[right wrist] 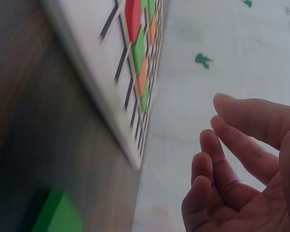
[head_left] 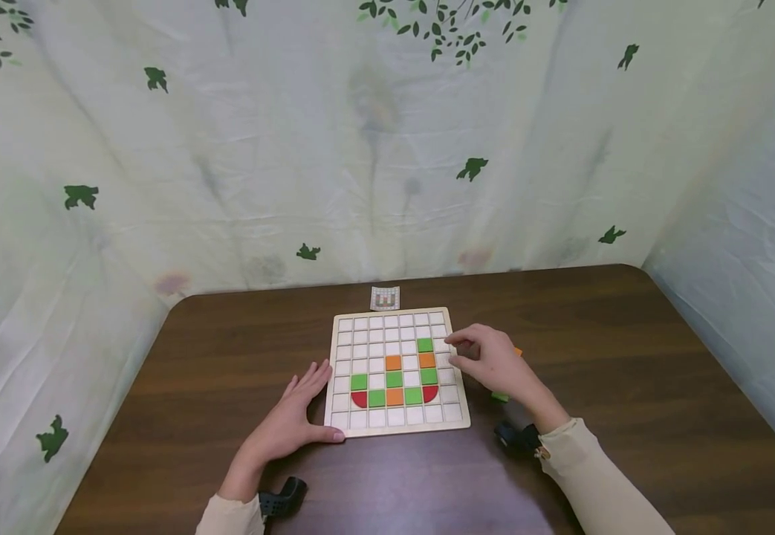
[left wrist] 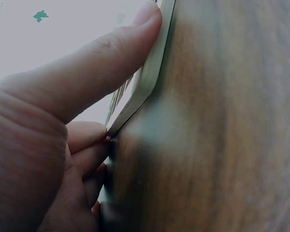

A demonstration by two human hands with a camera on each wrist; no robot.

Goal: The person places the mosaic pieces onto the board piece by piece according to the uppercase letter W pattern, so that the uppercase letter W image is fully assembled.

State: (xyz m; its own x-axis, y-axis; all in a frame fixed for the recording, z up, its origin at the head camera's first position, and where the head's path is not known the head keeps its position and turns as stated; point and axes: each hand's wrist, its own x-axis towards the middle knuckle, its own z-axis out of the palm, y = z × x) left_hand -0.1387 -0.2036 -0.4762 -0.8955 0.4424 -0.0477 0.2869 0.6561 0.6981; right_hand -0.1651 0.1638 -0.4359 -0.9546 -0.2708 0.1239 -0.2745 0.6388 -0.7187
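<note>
A square white board [head_left: 397, 417] with a grid lies on the table, bearing green [head_left: 424, 345], orange [head_left: 394, 362] and rounded red tiles [head_left: 359, 400] in an E-like pattern opening away from me. My left hand [head_left: 290, 416] rests along its left side with straight fingers, the thumb touching the near-left corner. Over the board's right edge hovers my right hand [head_left: 494, 360], fingers loosely bent. In the right wrist view a gap separates thumb and forefinger of that hand [right wrist: 246, 154], and nothing is between them.
Beyond the board's far edge lies a small printed card [head_left: 385, 299]. Partly hidden by the right hand are a loose orange tile [head_left: 518, 351] and a green tile [head_left: 499, 397]. A pale leaf-patterned curtain [head_left: 260, 186] surrounds the brown table [head_left: 594, 334].
</note>
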